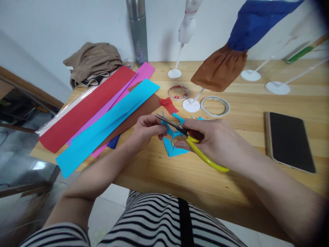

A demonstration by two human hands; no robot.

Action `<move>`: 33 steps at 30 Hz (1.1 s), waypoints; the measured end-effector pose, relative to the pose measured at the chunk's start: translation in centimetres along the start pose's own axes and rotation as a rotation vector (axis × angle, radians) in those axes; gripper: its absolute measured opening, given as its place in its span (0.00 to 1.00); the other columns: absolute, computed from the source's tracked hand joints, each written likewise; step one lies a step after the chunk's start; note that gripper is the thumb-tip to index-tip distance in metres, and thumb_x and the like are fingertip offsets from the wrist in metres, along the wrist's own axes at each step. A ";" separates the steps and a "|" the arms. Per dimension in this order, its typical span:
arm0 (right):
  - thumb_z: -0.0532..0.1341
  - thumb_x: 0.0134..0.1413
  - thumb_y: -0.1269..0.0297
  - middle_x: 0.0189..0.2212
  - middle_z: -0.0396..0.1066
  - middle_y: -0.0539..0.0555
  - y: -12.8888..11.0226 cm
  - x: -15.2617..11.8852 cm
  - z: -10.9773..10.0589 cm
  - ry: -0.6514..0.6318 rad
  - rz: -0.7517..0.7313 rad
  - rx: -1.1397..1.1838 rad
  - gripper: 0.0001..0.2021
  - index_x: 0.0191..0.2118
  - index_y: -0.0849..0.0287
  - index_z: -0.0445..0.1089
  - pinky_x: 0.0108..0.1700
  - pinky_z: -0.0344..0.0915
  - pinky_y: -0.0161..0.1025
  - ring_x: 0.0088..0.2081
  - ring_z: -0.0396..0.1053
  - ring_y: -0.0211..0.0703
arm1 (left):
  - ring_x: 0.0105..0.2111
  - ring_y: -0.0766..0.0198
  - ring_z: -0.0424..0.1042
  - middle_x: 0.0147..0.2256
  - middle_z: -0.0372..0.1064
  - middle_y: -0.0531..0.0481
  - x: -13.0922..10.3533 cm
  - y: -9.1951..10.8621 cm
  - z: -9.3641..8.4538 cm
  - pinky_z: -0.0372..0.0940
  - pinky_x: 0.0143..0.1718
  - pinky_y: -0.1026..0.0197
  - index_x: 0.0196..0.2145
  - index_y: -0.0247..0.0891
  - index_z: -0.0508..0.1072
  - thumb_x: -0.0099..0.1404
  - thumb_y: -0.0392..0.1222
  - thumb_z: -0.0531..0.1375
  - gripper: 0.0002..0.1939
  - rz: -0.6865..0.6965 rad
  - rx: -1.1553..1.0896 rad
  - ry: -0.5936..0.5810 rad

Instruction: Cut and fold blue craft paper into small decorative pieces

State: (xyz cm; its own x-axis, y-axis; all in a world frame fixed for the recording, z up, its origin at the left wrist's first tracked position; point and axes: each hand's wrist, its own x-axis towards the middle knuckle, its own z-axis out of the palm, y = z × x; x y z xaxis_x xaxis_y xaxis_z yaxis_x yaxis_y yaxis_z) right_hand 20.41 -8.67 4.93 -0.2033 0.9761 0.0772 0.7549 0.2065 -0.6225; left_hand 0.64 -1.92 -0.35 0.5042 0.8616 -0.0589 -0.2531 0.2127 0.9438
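My left hand (151, 127) pinches a small piece of blue crepe paper (169, 129) above the table's middle. Yellow-handled scissors (199, 151) are in my right hand (210, 137), their blades pointing left across the blue piece, close to my left fingertips. Whether the blades are cutting into the paper I cannot tell. Below my hands lie more blue paper scraps (173, 150), partly hidden by the hands and scissors. A crumpled red paper scrap (169, 105) rests just behind them.
Long blue (108, 125), red (87, 109) and pink paper strips overlap at left, beside brown cloth (94, 63). Two tape rolls (215, 106) lie behind my hands. A small dress form (187, 27), a stand with brown-and-blue paper (221, 67), a flask (138, 34) and a phone (291, 140) surround them.
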 end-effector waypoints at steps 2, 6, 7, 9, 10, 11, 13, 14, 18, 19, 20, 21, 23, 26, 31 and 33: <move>0.55 0.64 0.28 0.16 0.52 0.45 0.1 0.0 0.0 -0.003 -0.001 0.004 0.32 0.23 0.53 0.60 0.25 0.48 0.38 0.20 0.49 0.36 | 0.17 0.68 0.68 0.20 0.73 0.53 0.0 0.0 -0.1 0.64 0.20 0.64 0.20 0.38 0.79 0.49 0.43 0.77 0.12 -0.002 -0.004 -0.010; 0.53 0.65 0.27 0.16 0.54 0.46 0.6 0.0 0.0 0.003 -0.015 -0.003 0.34 0.25 0.54 0.66 0.27 0.49 0.39 0.20 0.50 0.36 | 0.17 0.69 0.68 0.19 0.73 0.54 -0.2 0.1 -0.2 0.63 0.21 0.65 0.21 0.39 0.79 0.51 0.43 0.77 0.12 -0.001 -0.011 -0.030; 0.54 0.66 0.28 0.16 0.55 0.46 0.8 -0.1 -0.1 0.020 -0.014 -0.014 0.34 0.25 0.55 0.68 0.27 0.49 0.39 0.20 0.50 0.37 | 0.18 0.69 0.68 0.19 0.72 0.54 -0.2 0.1 -0.3 0.63 0.21 0.65 0.22 0.39 0.79 0.51 0.43 0.77 0.12 -0.003 -0.012 -0.035; 0.57 0.67 0.33 0.17 0.59 0.47 1.1 0.0 -0.5 0.047 0.014 -0.078 0.31 0.27 0.56 0.73 0.28 0.50 0.39 0.20 0.52 0.37 | 0.18 0.70 0.68 0.20 0.72 0.54 -0.2 0.1 -0.5 0.64 0.22 0.65 0.23 0.38 0.80 0.53 0.44 0.77 0.12 -0.010 -0.011 -0.052; 0.61 0.67 0.37 0.18 0.62 0.48 1.3 0.0 -0.8 0.033 0.043 -0.140 0.26 0.30 0.56 0.75 0.28 0.51 0.39 0.21 0.53 0.38 | 0.18 0.70 0.68 0.20 0.72 0.54 -0.1 0.1 -0.6 0.64 0.22 0.65 0.23 0.38 0.79 0.53 0.45 0.77 0.12 -0.011 -0.016 -0.061; 0.65 0.66 0.43 0.19 0.65 0.49 1.4 0.1 -1.1 0.012 0.084 -0.218 0.21 0.34 0.56 0.79 0.29 0.51 0.39 0.21 0.56 0.39 | 0.18 0.69 0.67 0.20 0.72 0.54 0.0 0.1 -0.8 0.64 0.22 0.65 0.23 0.38 0.79 0.54 0.46 0.76 0.13 -0.008 -0.029 -0.073; 0.70 0.62 0.51 0.23 0.73 0.53 1.7 0.3 -1.6 -0.024 0.180 -0.390 0.13 0.42 0.55 0.83 0.29 0.50 0.40 0.24 0.63 0.44 | 0.17 0.69 0.65 0.18 0.69 0.54 0.3 0.0 -1.1 0.61 0.19 0.65 0.22 0.38 0.76 0.53 0.50 0.76 0.17 0.008 -0.070 -0.097; 0.70 0.62 0.54 0.26 0.76 0.55 1.8 0.4 -1.9 -0.064 0.217 -0.462 0.12 0.44 0.54 0.83 0.29 0.50 0.40 0.26 0.67 0.47 | 0.16 0.70 0.64 0.17 0.67 0.54 0.5 0.0 -1.2 0.60 0.17 0.65 0.22 0.39 0.75 0.53 0.52 0.76 0.19 0.020 -0.092 -0.108; 0.62 0.69 0.59 0.37 0.84 0.62 2.0 0.9 -1.9 -0.306 0.274 -0.558 0.15 0.54 0.54 0.81 0.31 0.54 0.41 0.36 0.79 0.57 | 0.16 0.69 0.64 0.17 0.66 0.54 0.9 0.0 -1.5 0.59 0.16 0.66 0.21 0.39 0.72 0.51 0.54 0.77 0.21 0.031 -0.103 -0.099; 0.61 0.70 0.59 0.39 0.85 0.63 2.0 1.0 -1.6 -0.361 0.280 -0.555 0.15 0.55 0.55 0.81 0.32 0.55 0.42 0.39 0.80 0.59 | 0.16 0.69 0.65 0.17 0.68 0.54 0.8 0.0 -1.5 0.60 0.17 0.66 0.21 0.38 0.73 0.52 0.53 0.77 0.21 0.029 -0.088 -0.089; 0.60 0.71 0.58 0.40 0.85 0.64 2.0 1.0 -1.3 -0.403 0.287 -0.556 0.15 0.53 0.57 0.81 0.33 0.56 0.42 0.41 0.81 0.60 | 0.17 0.69 0.66 0.18 0.69 0.53 0.8 0.0 -1.5 0.60 0.18 0.66 0.21 0.38 0.73 0.53 0.52 0.77 0.20 0.024 -0.065 -0.078; 0.60 0.71 0.57 0.41 0.85 0.66 2.0 1.1 -0.9 -0.440 0.282 -0.552 0.15 0.51 0.58 0.81 0.34 0.57 0.42 0.43 0.81 0.62 | 0.18 0.69 0.66 0.19 0.70 0.53 0.7 0.0 -1.4 0.61 0.19 0.67 0.22 0.38 0.75 0.53 0.51 0.77 0.19 0.021 -0.039 -0.067; 0.59 0.72 0.54 0.44 0.84 0.68 2.2 1.2 -0.3 -0.449 0.248 -0.541 0.17 0.50 0.61 0.80 0.34 0.57 0.43 0.44 0.82 0.62 | 0.18 0.70 0.66 0.20 0.72 0.54 0.5 0.0 -1.3 0.61 0.20 0.67 0.24 0.38 0.77 0.54 0.49 0.76 0.16 0.020 0.017 -0.041; 0.59 0.70 0.60 0.42 0.84 0.67 2.5 1.1 0.0 -0.442 0.218 -0.531 0.16 0.54 0.62 0.77 0.32 0.55 0.43 0.41 0.81 0.60 | 0.19 0.70 0.65 0.20 0.72 0.55 0.4 -0.1 -1.1 0.63 0.22 0.66 0.25 0.38 0.79 0.55 0.49 0.76 0.15 0.036 0.089 -0.006; 0.63 0.62 0.72 0.40 0.83 0.63 1.8 0.7 -1.5 -0.419 0.213 -0.494 0.20 0.59 0.57 0.78 0.34 0.58 0.43 0.40 0.79 0.58 | 0.19 0.71 0.65 0.21 0.72 0.55 0.5 -0.1 -1.0 0.64 0.25 0.65 0.24 0.38 0.78 0.55 0.49 0.76 0.15 0.053 0.159 -0.019; 0.60 0.68 0.70 0.39 0.82 0.65 1.5 0.8 -2.0 -0.325 0.239 -0.466 0.15 0.54 0.59 0.81 0.37 0.60 0.45 0.40 0.79 0.60 | 0.20 0.70 0.67 0.21 0.73 0.54 0.4 -0.2 -0.9 0.64 0.25 0.65 0.24 0.38 0.79 0.55 0.48 0.76 0.14 0.049 0.167 -0.039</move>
State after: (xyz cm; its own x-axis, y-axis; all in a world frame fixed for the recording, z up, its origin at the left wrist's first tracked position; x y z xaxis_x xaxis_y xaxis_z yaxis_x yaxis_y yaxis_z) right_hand 22.62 -7.49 5.58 -0.1196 0.9434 -0.3094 0.9812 0.0647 -0.1821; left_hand 0.13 -1.14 -0.85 0.5274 0.8496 -0.0023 -0.1390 0.0890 0.9863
